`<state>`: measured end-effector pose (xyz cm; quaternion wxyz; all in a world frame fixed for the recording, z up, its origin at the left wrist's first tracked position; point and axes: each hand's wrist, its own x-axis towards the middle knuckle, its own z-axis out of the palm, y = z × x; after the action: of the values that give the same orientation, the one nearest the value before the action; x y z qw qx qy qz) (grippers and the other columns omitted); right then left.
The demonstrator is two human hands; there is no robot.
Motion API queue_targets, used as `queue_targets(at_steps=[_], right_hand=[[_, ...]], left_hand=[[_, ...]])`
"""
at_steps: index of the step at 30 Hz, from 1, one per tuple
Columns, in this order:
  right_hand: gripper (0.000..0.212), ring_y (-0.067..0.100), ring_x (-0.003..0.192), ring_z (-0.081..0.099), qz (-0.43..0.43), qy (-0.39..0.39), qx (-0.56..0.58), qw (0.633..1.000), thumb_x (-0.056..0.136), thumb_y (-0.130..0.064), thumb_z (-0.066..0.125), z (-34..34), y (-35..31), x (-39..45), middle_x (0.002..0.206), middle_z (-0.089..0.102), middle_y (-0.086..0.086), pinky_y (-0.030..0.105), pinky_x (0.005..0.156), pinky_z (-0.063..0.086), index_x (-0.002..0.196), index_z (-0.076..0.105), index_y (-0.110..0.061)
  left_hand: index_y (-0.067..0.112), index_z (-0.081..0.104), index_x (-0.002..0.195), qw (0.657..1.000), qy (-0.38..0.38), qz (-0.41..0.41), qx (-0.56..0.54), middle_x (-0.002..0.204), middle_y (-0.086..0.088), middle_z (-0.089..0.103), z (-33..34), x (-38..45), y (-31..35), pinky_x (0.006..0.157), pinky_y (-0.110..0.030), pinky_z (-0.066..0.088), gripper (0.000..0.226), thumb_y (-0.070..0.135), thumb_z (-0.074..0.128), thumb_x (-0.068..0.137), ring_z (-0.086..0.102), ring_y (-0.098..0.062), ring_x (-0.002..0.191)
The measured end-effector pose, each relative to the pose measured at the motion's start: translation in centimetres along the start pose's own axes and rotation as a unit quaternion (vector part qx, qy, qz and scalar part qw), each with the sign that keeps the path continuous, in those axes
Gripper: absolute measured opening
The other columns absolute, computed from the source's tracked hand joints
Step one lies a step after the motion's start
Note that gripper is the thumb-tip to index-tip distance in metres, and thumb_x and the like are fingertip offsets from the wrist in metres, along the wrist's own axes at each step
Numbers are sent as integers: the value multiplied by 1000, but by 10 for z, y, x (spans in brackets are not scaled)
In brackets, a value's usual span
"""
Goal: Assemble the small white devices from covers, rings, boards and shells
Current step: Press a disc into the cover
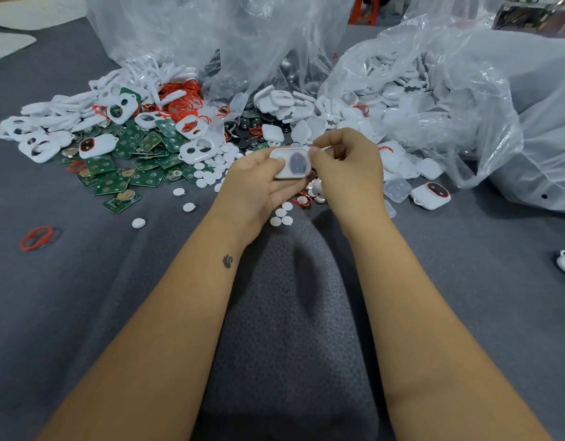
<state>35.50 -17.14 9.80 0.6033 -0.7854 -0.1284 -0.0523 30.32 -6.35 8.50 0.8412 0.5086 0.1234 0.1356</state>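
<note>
Grey felt-like cloth (83,297), soft and a little bumpy, covers the whole work surface. Above it the person holds one small white shell (290,163), a rounded rectangle of smooth plastic with a dark oval window in its face. The left hand (255,183) grips this shell from below and from the side, its fingers curled under it and the thumb pressed on the near left corner. The right hand (344,163) is bent at the knuckles, and its thumb and first finger pinch the right edge of the same shell; whether something small is between these fingertips I cannot tell.

Just below the fingers lie many flat white round discs (281,218), scattered on the cloth, and one thin red ring (301,200) beside them. To the left of the left fingers there is a heap of green square boards (131,148), hard and shiny, mixed with white covers (196,149) that have two round holes. Further behind them is a bundle of thin red rings (182,100). To the right of the right fingers, milky translucent lids (397,189) and a finished device (430,195) with a red-rimmed oval rest near the crumpled clear plastic bags (465,100). One more red ring (36,238) lies alone, well apart on the left.
</note>
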Motion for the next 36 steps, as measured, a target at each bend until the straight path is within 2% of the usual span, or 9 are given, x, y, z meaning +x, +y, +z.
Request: queue_targets(at_steps=[4, 11, 14, 18, 21, 26, 31, 33, 36], right_hand=[[17, 11, 61, 52, 52, -27, 77, 995, 85, -14, 63, -3, -2, 0, 61, 58, -8, 30, 64, 44, 70, 65, -21], [12, 2, 51, 47, -20, -44, -35, 998, 82, -15, 67, 3, 3, 0, 57, 55, -9, 19, 54, 40, 73, 67, -22], [12, 3, 61, 55, -36, -42, -66, 996, 86, -20, 62, 3, 5, -2, 65, 62, -10, 20, 58, 44, 76, 68, -24], [19, 14, 78, 59, -54, 42, -134, 989, 89, -20, 50, -10, 5, 2, 77, 67, -5, 29, 66, 43, 81, 67, -23], [29, 26, 86, 60, -6, 83, -177, 981, 76, -9, 44, -33, 9, 11, 89, 68, 4, 31, 67, 44, 86, 68, -22], [46, 36, 97, 59, 44, -40, -290, 955, 68, -3, 48, -52, 22, 17, 113, 59, 15, 40, 82, 53, 104, 70, -22], [51, 24, 98, 58, 9, -22, -286, 958, 72, 6, 52, -51, 28, 19, 118, 61, 9, 23, 77, 42, 113, 71, -16], [40, 22, 105, 60, -8, -1, -252, 968, 80, 0, 52, -50, 28, 19, 118, 62, 5, 25, 85, 46, 111, 72, -15], [29, 16, 95, 62, -33, 46, -167, 984, 86, -8, 54, -46, 22, 18, 108, 62, 1, 28, 86, 48, 102, 76, -19]], left_hand=[[7, 66, 95, 1000, -9, 12, 14, 83, -5, 76, -1, 0, 0, 67, -22, 57, 29, -2, 39, 99, 73, -16, 78], [5, 66, 98, 999, -31, 12, 17, 83, -6, 76, -2, 0, -1, 67, -22, 57, 26, -7, 43, 96, 73, -15, 81], [4, 66, 99, 999, -31, 18, 23, 82, -4, 76, -1, -1, -2, 67, -21, 57, 24, -8, 44, 95, 73, -14, 81], [4, 68, 96, 1000, 2, 27, 9, 89, -11, 75, -2, 0, -1, 71, -23, 58, 22, -6, 48, 95, 72, -23, 87], [1, 67, 92, 999, 28, 32, -22, 87, -12, 75, -6, 1, 3, 72, -25, 58, 21, -7, 48, 94, 73, -27, 87], [2, 67, 88, 998, 39, 35, -29, 81, -10, 75, -7, -1, 7, 72, -26, 59, 23, -8, 47, 94, 73, -25, 83], [4, 67, 86, 998, 46, 27, -25, 80, -9, 75, -7, -1, 7, 71, -26, 59, 26, -9, 46, 94, 73, -24, 81], [3, 67, 87, 998, 49, 21, -24, 80, -9, 75, -6, -1, 7, 71, -25, 59, 26, -9, 45, 94, 73, -25, 81], [3, 66, 89, 998, 47, 19, -22, 82, -10, 75, -7, -1, 7, 70, -25, 59, 25, -9, 45, 95, 73, -26, 84]])
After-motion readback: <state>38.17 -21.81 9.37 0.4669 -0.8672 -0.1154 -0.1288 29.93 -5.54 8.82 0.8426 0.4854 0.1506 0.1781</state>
